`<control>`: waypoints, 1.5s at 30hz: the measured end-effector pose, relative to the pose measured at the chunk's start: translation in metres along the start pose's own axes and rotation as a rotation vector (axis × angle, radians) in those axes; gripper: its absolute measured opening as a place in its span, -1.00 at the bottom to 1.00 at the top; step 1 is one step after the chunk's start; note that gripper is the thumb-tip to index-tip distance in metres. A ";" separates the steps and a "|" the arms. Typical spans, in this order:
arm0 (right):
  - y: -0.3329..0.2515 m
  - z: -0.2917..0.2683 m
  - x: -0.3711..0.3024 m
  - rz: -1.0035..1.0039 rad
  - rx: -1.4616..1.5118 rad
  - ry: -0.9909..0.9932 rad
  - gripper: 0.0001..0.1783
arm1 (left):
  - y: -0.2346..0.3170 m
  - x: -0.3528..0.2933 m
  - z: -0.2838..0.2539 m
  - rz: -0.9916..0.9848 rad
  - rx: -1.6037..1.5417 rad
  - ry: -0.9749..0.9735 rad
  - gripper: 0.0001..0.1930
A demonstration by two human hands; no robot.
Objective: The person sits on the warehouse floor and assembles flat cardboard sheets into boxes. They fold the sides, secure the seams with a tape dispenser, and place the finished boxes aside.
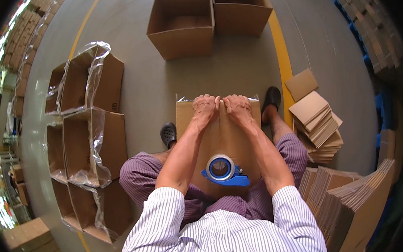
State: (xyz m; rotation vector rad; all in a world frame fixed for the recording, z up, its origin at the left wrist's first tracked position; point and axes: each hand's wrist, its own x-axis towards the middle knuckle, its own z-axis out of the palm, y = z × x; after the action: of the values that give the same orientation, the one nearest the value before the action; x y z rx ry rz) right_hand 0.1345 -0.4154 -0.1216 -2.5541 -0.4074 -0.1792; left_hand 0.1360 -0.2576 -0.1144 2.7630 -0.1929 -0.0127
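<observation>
A closed brown cardboard box (220, 134) stands between my knees, with a seam running down the middle of its top. My left hand (205, 106) and my right hand (238, 106) lie side by side at its far edge, either side of the seam. Their fingers are bent over that edge, and the fingertips are partly hidden. Bits of shiny clear film (183, 99) stick out at the far corners. On the near part of the top rests a blue tape dispenser (232, 181) with a roll of tape in it; neither hand touches it.
Open cardboard boxes lined with clear plastic (106, 83) stand in rows at left. Two open boxes (188, 44) sit ahead. At right are loose cardboard sheets (310, 110) and upright flattened cartons (360, 213). Yellow lines (280, 48) cross the grey floor. Stacked cartons (369, 32) line the far right.
</observation>
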 end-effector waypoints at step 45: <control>0.093 -0.019 -0.030 0.999 0.933 -0.104 -0.22 | -0.113 -0.010 -0.007 -0.553 -1.224 -0.045 -0.39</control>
State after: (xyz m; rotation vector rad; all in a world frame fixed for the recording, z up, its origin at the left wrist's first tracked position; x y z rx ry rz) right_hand 0.1357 -0.5086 -0.1576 -1.5727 0.6356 0.4200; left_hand 0.1410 -0.1500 -0.1492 1.5159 0.4373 -0.2460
